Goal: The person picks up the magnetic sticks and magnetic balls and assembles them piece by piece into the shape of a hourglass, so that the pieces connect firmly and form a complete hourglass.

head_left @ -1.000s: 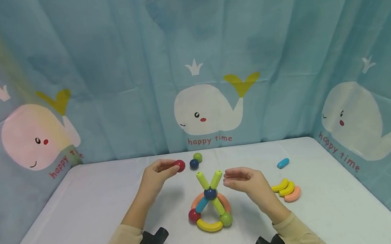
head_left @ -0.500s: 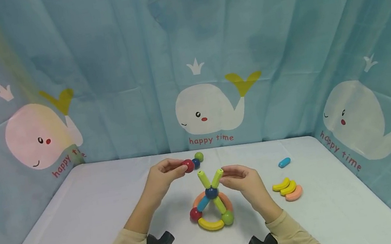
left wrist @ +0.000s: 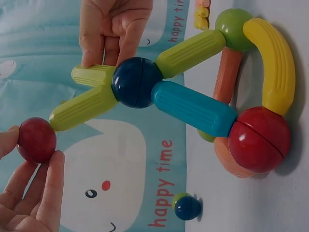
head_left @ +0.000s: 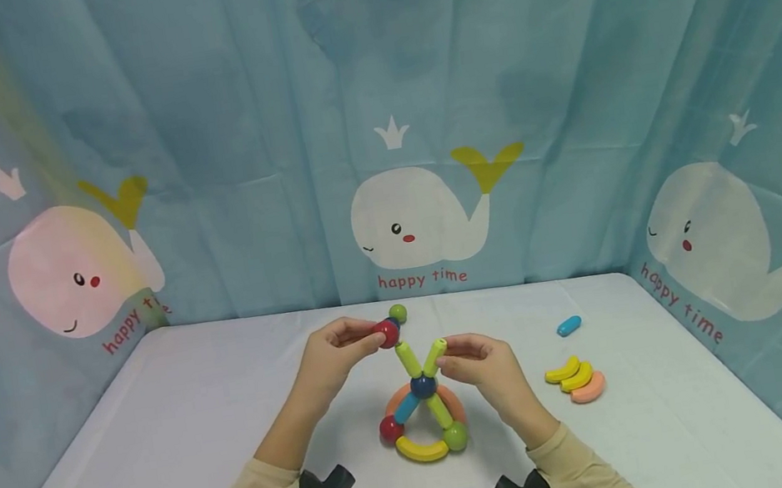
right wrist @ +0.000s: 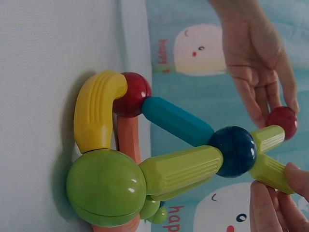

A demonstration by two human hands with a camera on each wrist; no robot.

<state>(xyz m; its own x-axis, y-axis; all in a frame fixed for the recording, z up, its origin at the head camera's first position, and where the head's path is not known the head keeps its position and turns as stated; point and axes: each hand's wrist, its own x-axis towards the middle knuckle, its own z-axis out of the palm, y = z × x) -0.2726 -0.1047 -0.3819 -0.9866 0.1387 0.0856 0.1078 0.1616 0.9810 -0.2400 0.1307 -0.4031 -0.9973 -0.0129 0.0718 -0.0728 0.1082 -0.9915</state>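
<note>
My left hand (head_left: 334, 362) pinches a red ball (left wrist: 37, 140) between thumb and fingertips. In the left wrist view that ball meets the tip of a light-green rod (left wrist: 84, 107) slanting up from a dark blue ball (left wrist: 137, 82). My right hand (head_left: 484, 369) pinches the other upper light-green rod (right wrist: 272, 174) near its free end. Below the blue ball, a blue rod (left wrist: 193, 108) and light-green rods lead down to a base ring. A red ball (left wrist: 259, 139), a green ball (right wrist: 106, 187), a yellow curved piece (head_left: 422, 448) and orange curved pieces (head_left: 453, 405) make up that ring.
Behind the structure lie a loose green ball (head_left: 397, 313) and a dark blue ball (left wrist: 187, 207), partly hidden in the head view. To the right on the white table (head_left: 690, 418) are a short blue rod (head_left: 568, 325), yellow curved pieces (head_left: 576, 376) and an orange one (head_left: 589, 387).
My left hand has carried the red ball rightward to the upper left rod's tip. My right hand has moved left and taken hold of the other upper rod.
</note>
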